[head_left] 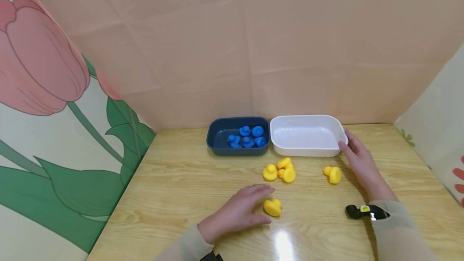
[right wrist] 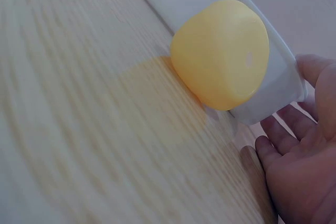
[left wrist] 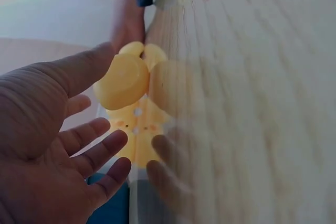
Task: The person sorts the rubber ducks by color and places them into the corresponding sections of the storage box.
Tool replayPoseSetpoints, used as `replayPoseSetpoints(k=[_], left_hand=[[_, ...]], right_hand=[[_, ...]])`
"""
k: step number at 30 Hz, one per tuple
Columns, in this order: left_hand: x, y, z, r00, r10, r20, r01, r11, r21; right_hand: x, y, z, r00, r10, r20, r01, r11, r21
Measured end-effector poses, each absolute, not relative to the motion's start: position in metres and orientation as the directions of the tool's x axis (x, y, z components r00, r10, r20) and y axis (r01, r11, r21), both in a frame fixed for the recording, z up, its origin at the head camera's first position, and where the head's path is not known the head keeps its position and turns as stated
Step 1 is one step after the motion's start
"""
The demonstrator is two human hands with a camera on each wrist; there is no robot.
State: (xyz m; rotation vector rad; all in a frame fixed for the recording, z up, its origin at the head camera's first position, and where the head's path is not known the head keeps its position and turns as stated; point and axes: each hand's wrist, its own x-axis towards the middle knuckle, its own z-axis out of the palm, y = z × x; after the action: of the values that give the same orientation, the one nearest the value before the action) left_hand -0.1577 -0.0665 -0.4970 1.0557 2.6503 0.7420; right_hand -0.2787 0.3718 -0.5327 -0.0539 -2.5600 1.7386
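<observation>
My left hand is spread beside a yellow toy duck lying on the table, its thumb and fingers on either side. In the left wrist view that duck shows past the thumb, with a gap to the fingers. At the right end of a white tray, my right hand holds the corner, thumb at the rim and fingers around the outer side. Another yellow duck lies on its side just left of that hand. It looms large in front of the tray in the right wrist view.
A dark blue tray holding several blue ducks stands against the white tray's left side. Three yellow ducks are clustered in front of the trays. Behind stands a beige cloth backdrop, with a tulip-painted panel at left.
</observation>
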Motion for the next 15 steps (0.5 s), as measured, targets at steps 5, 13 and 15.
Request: replayPoseSetpoints(k=[5,13,15], left_hand=[[-0.1591,-0.0651,-0.5004,-0.719,0.695,-0.012,0.584,0.614,0.531],[-0.162,-0.0642,-0.5017,-0.711,0.703,-0.03,0.592,0.621,0.515],[-0.1627,-0.0629,-0.5016,-0.709,0.705,-0.031,0.598,0.623,0.505]], right_hand=[[-0.2777,0.3733,-0.5317,-0.998,0.06,0.007,0.016,0.368,-0.93],[-0.2779,0.3718,-0.5313,-0.999,0.052,0.014,0.006,0.365,-0.931],[-0.277,0.3718,-0.5312,-0.998,0.053,0.019,0.002,0.364,-0.931]])
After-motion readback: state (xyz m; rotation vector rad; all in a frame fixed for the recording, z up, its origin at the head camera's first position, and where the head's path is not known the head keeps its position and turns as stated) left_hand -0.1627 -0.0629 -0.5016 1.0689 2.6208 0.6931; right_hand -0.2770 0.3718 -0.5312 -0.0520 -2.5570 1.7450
